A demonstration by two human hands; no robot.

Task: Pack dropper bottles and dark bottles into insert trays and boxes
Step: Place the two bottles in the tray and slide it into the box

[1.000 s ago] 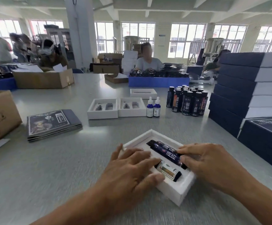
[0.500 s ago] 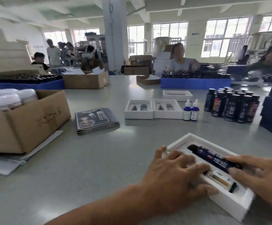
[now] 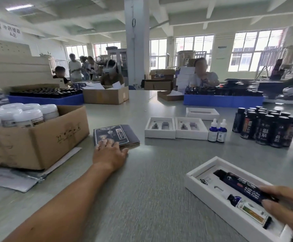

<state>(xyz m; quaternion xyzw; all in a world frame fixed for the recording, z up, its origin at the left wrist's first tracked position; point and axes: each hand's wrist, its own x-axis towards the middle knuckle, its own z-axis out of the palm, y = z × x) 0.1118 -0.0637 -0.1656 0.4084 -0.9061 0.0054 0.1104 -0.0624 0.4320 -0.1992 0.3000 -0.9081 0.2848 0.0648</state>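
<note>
Nearest me, at the desk's [image 3: 151, 198] close right edge, sits the white insert tray [image 3: 193, 180], my landmark for everything else. A dark bottle [image 3: 238, 185] lies lengthwise in it, and a dropper bottle [image 3: 247, 208] lies just beside that on my side. My right hand [image 3: 287, 205] rests on the tray's near end, its straight fingers pressing on the dark bottle, gripping nothing. Left of the tray and further out, my left hand [image 3: 110, 154] lies flat with spread fingers, fingertips touching the near edge of a stack of dark booklets [image 3: 115, 135]. Beyond that stack to the left stands a cardboard box [image 3: 37, 140] full of white-capped jars [image 3: 28, 116]. Straight beyond the tray are two empty insert trays [image 3: 174, 128] side by side, with two upright dropper bottles [image 3: 217, 131] just to their right and a cluster of upright dark bottles [image 3: 266, 126] further right. Another white tray [image 3: 202, 113] lies behind those. Farthest from the tray, blue crates [image 3: 222, 100] of dark bottles line the desk's far edge, where people sit and stand.
</note>
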